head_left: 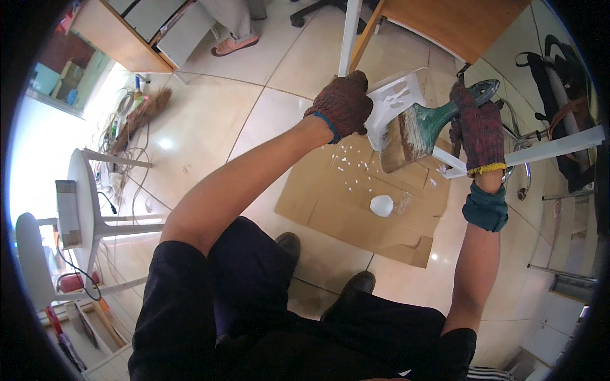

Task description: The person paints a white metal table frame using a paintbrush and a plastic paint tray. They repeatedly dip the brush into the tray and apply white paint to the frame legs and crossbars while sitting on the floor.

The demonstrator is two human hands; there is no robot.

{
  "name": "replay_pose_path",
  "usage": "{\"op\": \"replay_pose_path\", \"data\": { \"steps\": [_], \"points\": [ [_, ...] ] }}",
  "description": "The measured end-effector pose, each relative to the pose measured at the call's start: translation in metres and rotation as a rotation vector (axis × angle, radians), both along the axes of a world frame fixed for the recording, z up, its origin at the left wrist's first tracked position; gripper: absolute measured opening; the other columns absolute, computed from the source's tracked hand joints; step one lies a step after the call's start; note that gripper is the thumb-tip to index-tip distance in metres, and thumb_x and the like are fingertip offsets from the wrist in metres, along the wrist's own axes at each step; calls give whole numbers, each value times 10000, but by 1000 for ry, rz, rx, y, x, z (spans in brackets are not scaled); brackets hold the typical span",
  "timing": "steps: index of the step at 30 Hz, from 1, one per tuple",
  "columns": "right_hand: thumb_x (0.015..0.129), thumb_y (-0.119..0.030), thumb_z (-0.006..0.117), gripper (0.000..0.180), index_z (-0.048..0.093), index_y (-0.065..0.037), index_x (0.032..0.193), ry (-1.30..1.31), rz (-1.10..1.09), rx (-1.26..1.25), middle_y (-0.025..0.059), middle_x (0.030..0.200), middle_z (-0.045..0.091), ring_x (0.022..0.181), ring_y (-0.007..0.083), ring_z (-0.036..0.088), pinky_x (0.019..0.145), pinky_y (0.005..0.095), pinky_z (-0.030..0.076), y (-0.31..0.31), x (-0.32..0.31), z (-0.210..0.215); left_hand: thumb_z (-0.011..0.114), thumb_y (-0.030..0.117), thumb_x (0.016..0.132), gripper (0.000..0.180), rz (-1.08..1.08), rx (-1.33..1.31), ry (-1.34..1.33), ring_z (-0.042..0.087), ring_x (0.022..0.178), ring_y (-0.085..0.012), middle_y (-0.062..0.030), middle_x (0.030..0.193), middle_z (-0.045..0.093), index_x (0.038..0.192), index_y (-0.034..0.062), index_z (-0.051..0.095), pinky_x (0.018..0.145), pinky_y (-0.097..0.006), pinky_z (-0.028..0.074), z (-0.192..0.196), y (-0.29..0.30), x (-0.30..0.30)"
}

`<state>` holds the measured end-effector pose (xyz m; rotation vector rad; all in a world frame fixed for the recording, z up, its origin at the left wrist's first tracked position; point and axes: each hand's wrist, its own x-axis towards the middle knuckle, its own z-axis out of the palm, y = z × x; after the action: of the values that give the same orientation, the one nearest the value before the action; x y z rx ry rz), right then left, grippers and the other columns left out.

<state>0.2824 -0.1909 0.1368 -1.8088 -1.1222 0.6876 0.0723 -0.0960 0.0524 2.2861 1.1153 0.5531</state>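
Wide flat paintbrush with a green handle held up beside the tray, above the cardboard

We have the brush in our right hand, gloved in dark maroon knit with a yellow cuff, its fingers clamped on the handle. The tan, paint-streaked bristles point down and left, at the right edge of a shallow white plastic tray; we cannot tell whether they touch. Our left hand, gloved alike with a blue cuff, has its fingers curled in at the tray's left edge; we cannot tell what they close on.

Room is tight on our right, where a straight white bar runs just beside the glove. Below the bristles, space opens over a flat, white-spotted brown cardboard sheet. Its near edge stops short of our dark shoes, and pale glossy floor tiles spread wide to its left.
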Motion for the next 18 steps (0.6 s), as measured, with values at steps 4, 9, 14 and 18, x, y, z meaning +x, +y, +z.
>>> {"op": "replay_pose_path", "data": {
  "steps": [4, 9, 14, 18],
  "points": [
    [828, -404, 608, 392, 559, -40, 692, 29, 6, 74, 45, 552, 518, 453, 133, 492, 444, 284, 379, 2, 3, -10, 525, 93, 827, 172, 63, -132, -69, 667, 623, -292, -216, 725, 613, 927, -40, 483, 585, -387, 550, 0, -2, 8],
    [834, -425, 577, 445, 537, -27, 640, -76, -23, 7, 70, 513, 521, 439, 174, 511, 456, 324, 395, 9, 8, -16, 523, 83, 816, 167, -22, 95, -81, 665, 640, -302, -208, 728, 611, 931, -34, 491, 620, -395, 544, -10, -5, 7],
    [828, -445, 575, 463, 526, -29, 630, -154, 21, 85, 70, 514, 512, 440, 186, 515, 453, 334, 395, 11, 13, -20, 522, 86, 807, 177, 29, -156, -150, 661, 653, -311, -217, 738, 611, 937, -32, 496, 638, -402, 534, 5, -14, 15],
    [829, -446, 572, 460, 525, -32, 635, -111, -9, 18, 70, 516, 510, 438, 185, 514, 455, 335, 399, 13, 9, -18, 528, 92, 802, 179, 48, -205, -173, 659, 658, -321, -225, 754, 615, 931, -28, 496, 647, -405, 531, 8, -18, 16]
  ]
}}
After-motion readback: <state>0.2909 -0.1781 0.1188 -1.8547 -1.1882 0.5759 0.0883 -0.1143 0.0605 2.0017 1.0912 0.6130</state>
